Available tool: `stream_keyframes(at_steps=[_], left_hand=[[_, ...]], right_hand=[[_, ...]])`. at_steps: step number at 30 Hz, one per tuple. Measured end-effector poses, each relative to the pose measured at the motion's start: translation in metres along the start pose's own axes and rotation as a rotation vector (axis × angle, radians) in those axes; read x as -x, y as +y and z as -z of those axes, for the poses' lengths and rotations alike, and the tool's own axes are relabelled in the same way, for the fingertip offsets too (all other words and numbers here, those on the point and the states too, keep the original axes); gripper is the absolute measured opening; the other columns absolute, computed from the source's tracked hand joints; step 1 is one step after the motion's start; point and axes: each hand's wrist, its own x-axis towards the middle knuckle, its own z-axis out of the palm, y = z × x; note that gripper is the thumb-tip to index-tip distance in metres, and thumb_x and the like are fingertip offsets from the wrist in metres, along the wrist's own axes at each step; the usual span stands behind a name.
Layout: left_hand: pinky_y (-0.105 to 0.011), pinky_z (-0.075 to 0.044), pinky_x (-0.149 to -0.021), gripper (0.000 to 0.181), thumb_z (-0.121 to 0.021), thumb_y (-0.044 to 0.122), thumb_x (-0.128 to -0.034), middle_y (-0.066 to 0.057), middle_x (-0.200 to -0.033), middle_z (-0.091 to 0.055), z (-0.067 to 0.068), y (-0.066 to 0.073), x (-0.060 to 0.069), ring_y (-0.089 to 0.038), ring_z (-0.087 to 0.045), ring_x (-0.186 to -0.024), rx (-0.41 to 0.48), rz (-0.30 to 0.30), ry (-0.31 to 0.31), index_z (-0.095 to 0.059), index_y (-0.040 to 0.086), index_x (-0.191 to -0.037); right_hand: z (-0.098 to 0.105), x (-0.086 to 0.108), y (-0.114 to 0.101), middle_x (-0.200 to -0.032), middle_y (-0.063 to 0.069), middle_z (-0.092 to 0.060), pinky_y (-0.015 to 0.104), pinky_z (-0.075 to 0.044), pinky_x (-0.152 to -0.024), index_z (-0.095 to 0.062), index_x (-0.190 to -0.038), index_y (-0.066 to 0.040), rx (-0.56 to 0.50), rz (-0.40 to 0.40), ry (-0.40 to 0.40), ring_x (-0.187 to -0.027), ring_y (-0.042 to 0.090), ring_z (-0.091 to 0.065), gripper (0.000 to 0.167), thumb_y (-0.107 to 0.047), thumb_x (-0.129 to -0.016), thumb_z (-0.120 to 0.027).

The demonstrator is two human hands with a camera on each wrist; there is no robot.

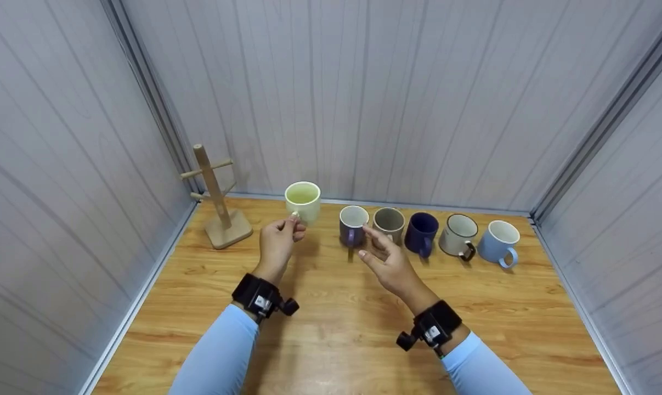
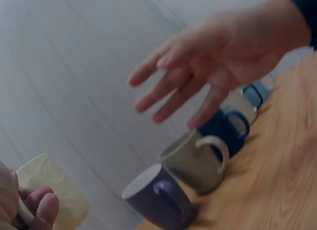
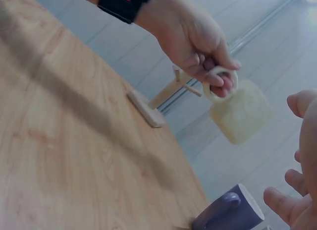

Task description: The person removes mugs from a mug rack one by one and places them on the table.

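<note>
A pale yellow-green mug [image 1: 303, 204] is held up off the table by its handle, which the fingers of my left hand [image 1: 277, 241] grip. In the right wrist view the left fingers curl through the handle of that mug [image 3: 242, 112]. My right hand [image 1: 390, 266] hovers with fingers spread and nothing in them. Below and ahead of it stand a purple mug [image 1: 352, 233] with a white inside and a grey-beige mug [image 1: 389, 222]. From the head view I cannot tell whether the right fingertips touch either one; in the left wrist view they are above them.
A wooden mug tree [image 1: 215, 192] with bare pegs stands at the back left. To the right, the row continues with a dark blue mug [image 1: 420, 233], a white mug [image 1: 457, 236] with dark rim and handle, and a light blue mug [image 1: 498, 241]. Panelled walls enclose the wooden table [image 1: 331, 329].
</note>
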Motion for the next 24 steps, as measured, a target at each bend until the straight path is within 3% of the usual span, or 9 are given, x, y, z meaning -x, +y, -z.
stream_keyframes(at_steps=[5, 11, 14, 18, 24], left_hand=[[-0.022, -0.068, -0.075, 0.03, -0.066, 0.011, -0.1153, -0.011, -0.085, -0.082, 0.003, -0.025, -0.019, -0.012, -0.079, -0.074, -0.041, 0.004, 0.032, -0.081, -0.016, -0.113], [-0.027, -0.07, -0.078, 0.031, -0.067, 0.014, -0.1146, -0.018, -0.093, -0.086, 0.004, -0.049, -0.028, -0.032, -0.087, -0.088, -0.155, -0.018, 0.027, -0.084, -0.011, -0.109], [-0.028, -0.07, -0.079, 0.031, -0.067, 0.014, -0.1144, -0.019, -0.095, -0.087, 0.003, -0.061, -0.03, -0.024, -0.085, -0.082, -0.173, -0.008, 0.024, -0.084, -0.011, -0.108], [-0.03, -0.07, -0.082, 0.031, -0.068, 0.013, -0.1147, -0.022, -0.099, -0.086, 0.002, -0.074, -0.031, -0.011, -0.079, -0.076, -0.127, 0.049, 0.033, -0.083, -0.013, -0.11], [-0.025, -0.069, -0.08, 0.032, -0.068, 0.014, -0.1152, -0.022, -0.099, -0.085, -0.002, -0.085, -0.031, -0.02, -0.082, -0.085, -0.047, 0.122, 0.024, -0.081, -0.015, -0.114]], right_hand=[[0.0, 0.006, 0.004, -0.178, 0.02, -0.047, 0.057, -0.045, -0.132, -0.051, -0.169, -0.004, 0.031, -0.012, -0.013, -0.163, 0.049, -0.047, 0.063, -0.016, -0.112, -0.074], [0.0, 0.008, 0.007, -0.181, 0.019, -0.043, 0.053, -0.043, -0.133, -0.05, -0.168, 0.001, 0.033, -0.008, -0.015, -0.166, 0.043, -0.044, 0.062, -0.014, -0.112, -0.073], [0.001, 0.01, 0.01, -0.181, 0.02, -0.043, 0.052, -0.043, -0.134, -0.051, -0.168, 0.001, 0.029, -0.011, -0.014, -0.167, 0.042, -0.043, 0.061, -0.013, -0.112, -0.073], [0.003, 0.012, 0.012, -0.181, 0.02, -0.042, 0.058, -0.041, -0.134, -0.051, -0.169, -0.001, 0.025, -0.019, -0.016, -0.167, 0.042, -0.043, 0.061, -0.014, -0.112, -0.073], [0.008, 0.013, 0.014, -0.182, 0.018, -0.042, 0.064, -0.038, -0.134, -0.05, -0.169, -0.001, 0.016, -0.027, -0.004, -0.166, 0.043, -0.045, 0.063, -0.013, -0.112, -0.073]])
